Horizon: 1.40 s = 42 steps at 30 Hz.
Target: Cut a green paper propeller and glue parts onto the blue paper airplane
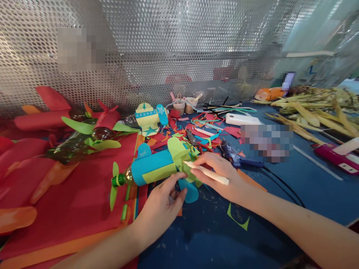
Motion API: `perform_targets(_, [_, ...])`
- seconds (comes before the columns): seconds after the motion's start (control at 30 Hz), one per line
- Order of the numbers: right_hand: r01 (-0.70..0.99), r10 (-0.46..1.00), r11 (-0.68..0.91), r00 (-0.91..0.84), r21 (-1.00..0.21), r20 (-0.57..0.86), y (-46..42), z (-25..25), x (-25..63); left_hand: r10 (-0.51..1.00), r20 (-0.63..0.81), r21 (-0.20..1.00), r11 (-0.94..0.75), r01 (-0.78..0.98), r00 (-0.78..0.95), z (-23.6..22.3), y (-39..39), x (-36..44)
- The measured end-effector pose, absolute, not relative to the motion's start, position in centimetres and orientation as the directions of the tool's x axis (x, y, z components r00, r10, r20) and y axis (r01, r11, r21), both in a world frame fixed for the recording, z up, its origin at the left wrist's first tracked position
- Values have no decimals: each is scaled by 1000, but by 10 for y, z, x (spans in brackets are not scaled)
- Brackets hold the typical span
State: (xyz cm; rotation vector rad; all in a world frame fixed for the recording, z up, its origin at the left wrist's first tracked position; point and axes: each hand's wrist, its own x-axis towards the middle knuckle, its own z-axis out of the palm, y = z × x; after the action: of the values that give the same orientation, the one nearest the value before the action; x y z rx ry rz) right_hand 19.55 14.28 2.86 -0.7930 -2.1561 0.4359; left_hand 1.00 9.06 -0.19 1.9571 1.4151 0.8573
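A toy airplane [153, 164] made from a plastic bottle lies in front of me, wrapped in blue and lime-green paper, with a green propeller [114, 185] at its left end. My left hand [164, 198] has its fingers curled at the near side of the plane, thumb and forefinger at a blue paper fin [189, 191]. In my right hand [217, 172] is a white marker pen [210, 174], its tip at the lime-green paper piece [179, 153] on the plane's right end. Whether the tip touches the paper is hard to tell.
Red paper sheets [92, 201] and other bottle planes [105, 121] lie at left. Paper scraps [202, 127], a hot glue gun [232, 155] with a black cord and a white device [242, 119] lie beyond my hands. Dried husks [314, 108] are piled at right before a perforated metal screen [179, 45].
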Motion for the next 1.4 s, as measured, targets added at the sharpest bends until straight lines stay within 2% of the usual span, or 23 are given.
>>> perform_targets(0.33, [372,638,769,-500,-520,585,145,27,196,963,147,767,-256,588,227,-2,90,9])
perform_targets(0.8, [462,647,762,-509,-453,568,148,24,201,965,151,733,-256,631,216,1,90,11])
perform_targets(1.4, [423,657,753,-529,-504,538,143,24,194,953,208,705,-303,641,221,-2,91,10])
